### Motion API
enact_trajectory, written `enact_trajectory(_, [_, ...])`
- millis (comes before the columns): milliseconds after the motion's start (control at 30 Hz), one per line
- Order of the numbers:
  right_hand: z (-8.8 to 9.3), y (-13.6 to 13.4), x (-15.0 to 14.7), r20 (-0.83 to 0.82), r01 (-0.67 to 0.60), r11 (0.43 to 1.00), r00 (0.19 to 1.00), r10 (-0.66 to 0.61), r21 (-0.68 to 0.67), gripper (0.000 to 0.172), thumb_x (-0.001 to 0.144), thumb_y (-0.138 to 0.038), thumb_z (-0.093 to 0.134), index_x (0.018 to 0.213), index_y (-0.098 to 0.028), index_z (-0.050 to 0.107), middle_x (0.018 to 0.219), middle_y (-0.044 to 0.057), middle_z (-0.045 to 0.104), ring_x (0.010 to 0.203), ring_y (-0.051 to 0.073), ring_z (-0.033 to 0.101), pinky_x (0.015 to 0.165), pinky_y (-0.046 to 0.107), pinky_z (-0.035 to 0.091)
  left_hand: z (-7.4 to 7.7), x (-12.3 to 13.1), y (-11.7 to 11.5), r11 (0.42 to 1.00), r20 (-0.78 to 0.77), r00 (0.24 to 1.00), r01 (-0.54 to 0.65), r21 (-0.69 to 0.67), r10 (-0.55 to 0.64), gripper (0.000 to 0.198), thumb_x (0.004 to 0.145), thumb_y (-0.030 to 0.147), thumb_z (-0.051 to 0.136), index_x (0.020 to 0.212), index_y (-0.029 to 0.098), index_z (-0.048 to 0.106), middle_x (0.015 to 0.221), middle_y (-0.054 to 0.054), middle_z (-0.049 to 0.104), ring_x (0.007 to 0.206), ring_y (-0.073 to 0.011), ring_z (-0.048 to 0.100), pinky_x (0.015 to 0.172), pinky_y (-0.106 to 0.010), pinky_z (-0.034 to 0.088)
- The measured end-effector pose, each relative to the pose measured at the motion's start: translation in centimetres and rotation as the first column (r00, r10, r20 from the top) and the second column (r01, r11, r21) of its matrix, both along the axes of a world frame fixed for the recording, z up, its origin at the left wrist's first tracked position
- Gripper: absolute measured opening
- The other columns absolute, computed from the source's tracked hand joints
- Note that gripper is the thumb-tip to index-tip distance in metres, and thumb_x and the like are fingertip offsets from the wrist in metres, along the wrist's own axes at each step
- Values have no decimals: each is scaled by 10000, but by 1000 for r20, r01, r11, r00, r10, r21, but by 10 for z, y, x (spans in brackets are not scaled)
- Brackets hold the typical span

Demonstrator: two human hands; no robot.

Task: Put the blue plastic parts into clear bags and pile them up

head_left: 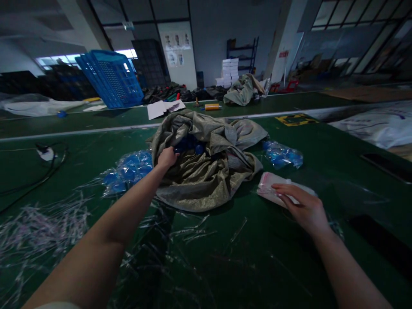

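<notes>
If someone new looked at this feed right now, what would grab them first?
Probably the big crumpled sack mid-picture on the green table, with the left hand at its mouth beside dark blue pieces. Next, the bright blue crate beyond it, upper left. Then the clear plastic strips heaped at lower left.

Dim indoor scene with a cool, bluish cast. Pale daylight glows through low windows (61, 61) at far left and slanting panes (357, 15) at upper right, leaving the wall (209, 47) between them dull. Small white glints dot the clear plastic bags (130, 169) and loose strips (41, 227). Soft shadow edges the grey-green sack (209, 184), and the near part of the green table (93, 141) falls almost black. Wide-angle distortion tilts a pillar (85, 23) and stretches the forearms (119, 223). Background details look soft and grainy.
</notes>
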State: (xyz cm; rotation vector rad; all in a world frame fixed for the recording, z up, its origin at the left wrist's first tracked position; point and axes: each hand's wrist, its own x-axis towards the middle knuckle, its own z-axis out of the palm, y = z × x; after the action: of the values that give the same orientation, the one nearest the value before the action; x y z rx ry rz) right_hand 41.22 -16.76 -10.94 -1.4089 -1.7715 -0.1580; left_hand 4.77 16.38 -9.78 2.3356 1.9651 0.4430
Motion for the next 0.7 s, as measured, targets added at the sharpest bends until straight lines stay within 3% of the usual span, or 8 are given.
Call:
enact_trajectory(67, [3,-6,-7,-120,89,989,990,-75,121,119,832,-202,642,941,-225,684,1018,45,721,970,207,676,861,362,543,3,3,-17,988,148,977,150,28,-152,468,836,397,576,1205,111,606,1184,-155,650,1059,-265,613,878,-317,455])
enact_trajectory(133, [5,-10,-13,-268,229,950,949,-168,213,98,808,-203,673,903,-220,684,947,41,728,923,213,687,837,370,551,2,4,-41,932,261,900,362,-6,-348,472,798,425,621,1177,144,639,1148,-109,675,1029,-248,626,889,-299,455])
enact_trajectory(233, [11,-8,-25,-453,326,930,864,-219,172,111,803,-268,683,890,-200,678,896,49,724,861,219,696,797,386,565,-4,2,-79,838,282,821,538,-88,-497,421,724,341,697,1114,181,686,1094,-82,697,1001,-255,632,899,-307,453])
enact_trajectory(300, [20,-1,-38,-534,265,959,827,-175,97,139,806,-314,678,872,-192,672,879,49,726,824,212,701,764,381,577,-5,1,-102,837,275,818,542,-76,-504,406,707,288,705,1097,175,696,1087,-96,696,1010,-266,624,910,-320,444])
enact_trajectory(400, [39,14,-68,-611,126,992,786,-89,18,148,800,-343,679,792,-196,657,830,44,734,751,189,701,701,342,588,9,5,-137,844,376,792,535,-48,-481,471,751,388,668,1162,158,660,1086,-105,686,899,-248,640,809,-318,475])
enact_trajectory(500, [54,30,-106,-665,-33,999,747,4,-30,149,797,-352,675,775,-205,665,812,48,737,725,175,691,674,309,579,33,12,-172,736,622,644,659,-154,-446,548,756,458,660,1212,156,626,1050,-80,691,715,-178,629,633,-263,471])
enact_trajectory(600, [62,47,-140,-658,-140,988,750,69,-57,156,784,-355,686,762,-201,675,788,45,733,751,178,682,703,305,557,51,14,-198,623,772,480,769,-142,-417,495,750,405,682,1168,142,658,1049,-76,699,779,-179,637,670,-254,481])
enact_trajectory(700, [63,67,-166,-655,-227,971,745,125,-73,198,770,-384,691,744,-188,673,751,41,720,716,170,663,692,299,535,56,3,-207,626,832,385,777,-59,-400,348,789,386,645,1021,139,724,993,-71,720,866,-183,641,748,-254,487])
